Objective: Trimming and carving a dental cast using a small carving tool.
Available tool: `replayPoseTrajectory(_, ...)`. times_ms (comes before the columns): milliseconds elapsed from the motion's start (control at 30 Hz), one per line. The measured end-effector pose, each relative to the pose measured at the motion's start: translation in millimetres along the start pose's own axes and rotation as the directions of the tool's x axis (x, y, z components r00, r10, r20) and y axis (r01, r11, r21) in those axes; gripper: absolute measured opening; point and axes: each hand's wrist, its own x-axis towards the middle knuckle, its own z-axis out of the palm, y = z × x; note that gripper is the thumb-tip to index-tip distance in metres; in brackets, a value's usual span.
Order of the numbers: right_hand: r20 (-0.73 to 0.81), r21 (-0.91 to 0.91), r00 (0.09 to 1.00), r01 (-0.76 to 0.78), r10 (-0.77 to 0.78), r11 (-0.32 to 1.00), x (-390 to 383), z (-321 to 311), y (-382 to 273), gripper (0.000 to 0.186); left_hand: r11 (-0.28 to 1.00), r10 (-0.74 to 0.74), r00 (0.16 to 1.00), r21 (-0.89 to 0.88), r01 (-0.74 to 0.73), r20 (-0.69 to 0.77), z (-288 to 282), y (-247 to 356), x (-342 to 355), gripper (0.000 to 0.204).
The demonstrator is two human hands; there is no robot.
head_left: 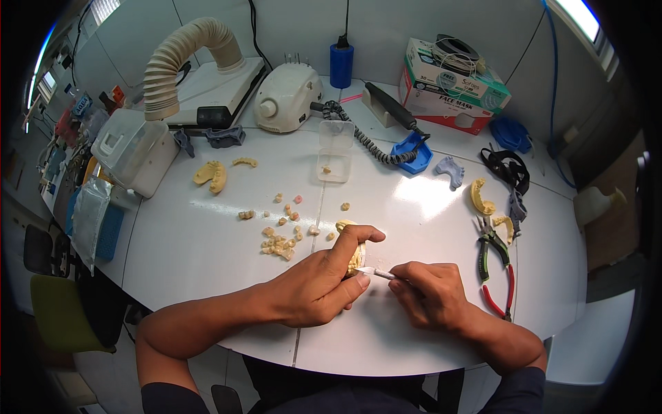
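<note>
My left hand (314,288) is closed around a yellow plaster dental cast (356,259), with the thumb low on it and the index finger reaching over its far side. Much of the cast is hidden behind the fingers. A small knife (381,273) with a pointed blade is pinched in my right hand (434,293). Its tip lies against the cast, close to my left thumb. Fine pale crumbs dot the table just beyond the blade. Loose tooth-shaped pieces (278,246) are heaped to the left of my left hand, with several more scattered around them.
An open clear plastic box (334,168) stands beyond the cast. Pliers (493,248) and more casts (480,197) lie at right. A handpiece (389,105) rests on its stand, its cord running to a white control unit (286,100). A ribbed hose (162,62) arches at far left.
</note>
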Motion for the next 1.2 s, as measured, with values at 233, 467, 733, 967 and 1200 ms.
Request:
replayPoseTrajectory(233,-0.016,-0.001,1.000,-0.010,0.010,1.000,0,1,0,0.009,0.999,0.009,1.000,0.046,-0.008,-0.019,1,1,1,0.059)
replayPoseTrajectory(467,-0.014,-0.006,1.000,-0.011,0.011,1.000,1,-1,-2,0.009,0.999,0.027,0.999,0.047,-0.025,-0.039,2,-3,1,0.058)
replayPoseTrajectory(733,-0.169,0.577,0.929,-0.177,0.329,0.798,-12,7,8,0.013,0.980,0.176,0.979,0.114,-0.165,-0.100,6,-13,5,0.062)
replayPoseTrajectory(967,-0.187,0.549,0.941,-0.137,0.281,0.824,-5,0,7,0.019,0.976,0.214,0.972,0.065,-0.208,-0.099,7,-10,-1,0.055)
replayPoseTrajectory(1200,-0.086,0.459,0.979,-0.126,0.185,0.879,-2,-5,0,0.045,0.955,0.286,0.955,0.066,-0.291,0.072,8,-15,-3,0.055)
